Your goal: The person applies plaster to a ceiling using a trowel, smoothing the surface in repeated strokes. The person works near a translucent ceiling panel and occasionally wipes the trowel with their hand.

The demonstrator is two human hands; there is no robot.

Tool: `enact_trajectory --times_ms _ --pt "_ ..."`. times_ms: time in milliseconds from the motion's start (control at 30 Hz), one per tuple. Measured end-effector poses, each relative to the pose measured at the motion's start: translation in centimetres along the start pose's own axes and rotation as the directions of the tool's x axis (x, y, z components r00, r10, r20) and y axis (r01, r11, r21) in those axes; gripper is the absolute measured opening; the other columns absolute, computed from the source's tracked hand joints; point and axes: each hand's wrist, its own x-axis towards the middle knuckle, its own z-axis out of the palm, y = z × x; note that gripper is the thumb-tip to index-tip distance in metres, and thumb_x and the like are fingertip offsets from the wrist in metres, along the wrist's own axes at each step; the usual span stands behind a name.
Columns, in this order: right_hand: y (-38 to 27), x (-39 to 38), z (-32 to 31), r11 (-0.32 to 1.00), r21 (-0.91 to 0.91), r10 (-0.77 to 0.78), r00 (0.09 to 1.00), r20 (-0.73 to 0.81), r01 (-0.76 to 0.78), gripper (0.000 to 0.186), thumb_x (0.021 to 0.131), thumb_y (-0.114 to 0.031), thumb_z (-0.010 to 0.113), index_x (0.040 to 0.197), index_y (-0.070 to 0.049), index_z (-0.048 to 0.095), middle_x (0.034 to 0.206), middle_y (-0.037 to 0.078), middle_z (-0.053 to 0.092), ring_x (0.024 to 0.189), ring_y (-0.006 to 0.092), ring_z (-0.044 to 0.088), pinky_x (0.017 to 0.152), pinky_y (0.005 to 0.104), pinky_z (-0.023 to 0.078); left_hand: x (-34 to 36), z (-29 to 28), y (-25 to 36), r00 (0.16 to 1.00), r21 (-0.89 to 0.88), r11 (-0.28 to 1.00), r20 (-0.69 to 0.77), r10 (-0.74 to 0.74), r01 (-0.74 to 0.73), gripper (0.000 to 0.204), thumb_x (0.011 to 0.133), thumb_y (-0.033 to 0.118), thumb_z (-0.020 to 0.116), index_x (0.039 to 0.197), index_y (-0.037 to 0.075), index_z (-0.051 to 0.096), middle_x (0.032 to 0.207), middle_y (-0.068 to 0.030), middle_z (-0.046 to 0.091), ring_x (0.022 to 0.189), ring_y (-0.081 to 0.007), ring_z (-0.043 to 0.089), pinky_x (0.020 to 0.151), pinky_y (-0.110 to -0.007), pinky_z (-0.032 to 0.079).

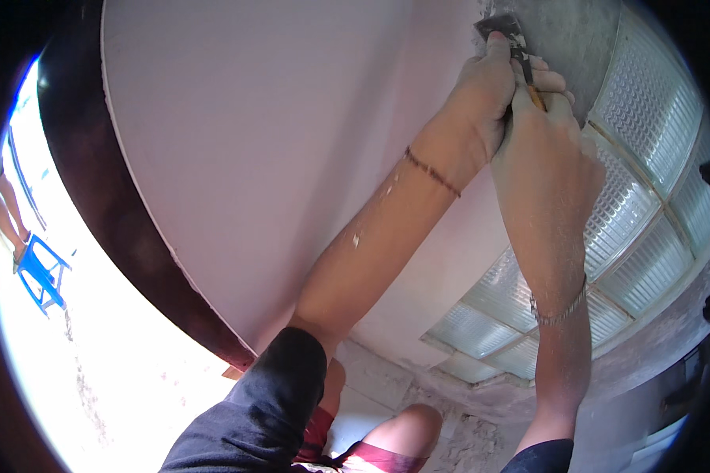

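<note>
To the left, the pale wall (292,102) is looking smooth and coated, while a grey patch (576,43) is showing bare, apparently left to do. I am holding the scraper (525,59) where the two meet, arms outstretched, my left hand (493,75) pinching the blade under its thumb, my right hand (552,138) wrapping the handle.

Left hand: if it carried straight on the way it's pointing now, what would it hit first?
Beyond the scraper under its thumb, the left hand would probably meet the grey wall surface; the remaining gap is unclear from this view.
</note>
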Motion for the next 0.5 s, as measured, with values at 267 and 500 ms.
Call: enact_trajectory --times_ms 267,500 --pt "-0.1 0.4 0.5 0.998 -0.046 -0.034 0.997 -0.066 0.031 0.016 0.096 -0.015 0.062 0.105 -0.005 0.071 0.090 0.014 0.068 0.076 0.0300 0.075 0.059 0.0374 0.061 0.2 -0.3 0.5 0.997 0.024 1.000 0.071 0.009 -0.011 0.051 0.113 0.041 0.026 0.093 0.002 0.053 0.079 -0.0109 0.066 0.074 -0.0257 0.065 0.075 -0.038 0.060" --pt "-0.2 0.6 0.5 0.995 -0.067 -0.080 0.985 -0.155 0.071 0.015 0.097 -0.015 0.062 0.100 -0.004 0.071 0.090 0.015 0.069 0.077 0.0290 0.076 0.058 0.0361 0.062 1.0 -0.3 0.7 0.996 0.077 0.993 0.015 0.092 -0.093 0.055 0.113 0.040 0.027 0.091 -0.001 0.056 0.077 -0.0116 0.063 0.069 -0.0233 0.061 0.070 -0.038 0.056"
